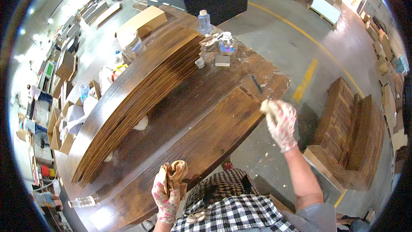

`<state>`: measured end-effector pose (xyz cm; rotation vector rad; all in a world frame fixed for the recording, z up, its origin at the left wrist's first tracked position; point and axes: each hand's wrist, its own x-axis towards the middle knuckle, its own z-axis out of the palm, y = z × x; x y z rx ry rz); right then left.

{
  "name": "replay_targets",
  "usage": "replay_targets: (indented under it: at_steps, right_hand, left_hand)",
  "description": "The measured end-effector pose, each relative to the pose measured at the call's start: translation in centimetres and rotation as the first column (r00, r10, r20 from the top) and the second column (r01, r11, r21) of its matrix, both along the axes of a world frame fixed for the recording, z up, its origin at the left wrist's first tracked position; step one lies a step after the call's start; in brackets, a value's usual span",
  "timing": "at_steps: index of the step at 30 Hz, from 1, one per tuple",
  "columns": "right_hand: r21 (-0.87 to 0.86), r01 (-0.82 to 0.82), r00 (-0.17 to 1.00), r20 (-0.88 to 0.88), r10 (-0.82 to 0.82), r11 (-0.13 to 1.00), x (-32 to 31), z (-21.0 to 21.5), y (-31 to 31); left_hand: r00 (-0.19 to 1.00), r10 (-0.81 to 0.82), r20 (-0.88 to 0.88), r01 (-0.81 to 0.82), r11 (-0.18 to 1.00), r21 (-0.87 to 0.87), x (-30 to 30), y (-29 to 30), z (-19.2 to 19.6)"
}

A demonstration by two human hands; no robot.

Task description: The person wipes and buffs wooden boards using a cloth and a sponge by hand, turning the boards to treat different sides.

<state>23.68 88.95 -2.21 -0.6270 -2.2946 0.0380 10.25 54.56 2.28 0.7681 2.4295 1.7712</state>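
My left hand (pixel 165 202), in a white glove with pink-red spots, grips a crumpled brown rag (pixel 175 174) above the near edge of the table. In front of me lies a long brown wood-grain board (pixel 193 146). My right hand (pixel 281 122), gloved the same way, is at the board's right end, its fingers closed together. Something pale shows at those fingertips, too blurred to name. A dark narrow strip (pixel 256 83) lies on the table beyond that end. Behind the board, a stack of matching boards (pixel 146 81) rests on small white supports.
Near the table's far corner stand a clear bottle (pixel 204 22), a jar (pixel 226 45) and a small block (pixel 222 61). Another clear bottle (pixel 82 202) lies at the left. Brown panels (pixel 347 137) are stacked on the floor at right. Open cardboard boxes (pixel 64 137) stand beyond the stack.
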Motion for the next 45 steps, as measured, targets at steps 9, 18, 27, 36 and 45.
replay_targets:
  at_steps: [9,18,27,36,45]
  right_hand:
    - [-0.840,-0.525,0.812,-0.447,0.374,0.136,-7.4,3.7,3.1]
    - [-0.871,-0.313,0.720,-0.477,0.504,-0.378,-11.5,4.4,4.5]
    - [-0.883,-0.443,0.862,-0.468,0.197,-0.158,-9.6,2.0,3.7]
    - [-0.588,-0.490,0.863,-0.433,0.261,0.644,-5.4,1.2,-5.1]
    - [-0.185,-0.285,0.956,0.019,0.293,0.941,-0.9,0.5,-10.6]
  left_hand:
    - [0.683,-0.672,-0.286,0.222,0.565,-0.795,-2.0,7.6,-0.2]
    - [0.388,-0.897,-0.213,0.490,0.397,-0.776,-1.3,25.1,-3.6]
    - [0.647,-0.756,-0.101,0.446,0.482,-0.754,-1.5,8.2,-1.0]
    - [0.926,-0.255,-0.280,-0.056,0.640,-0.767,-2.5,-5.6,-1.0]
    - [0.900,-0.331,-0.283,-0.002,0.647,-0.762,-3.0,-6.4,-1.4]
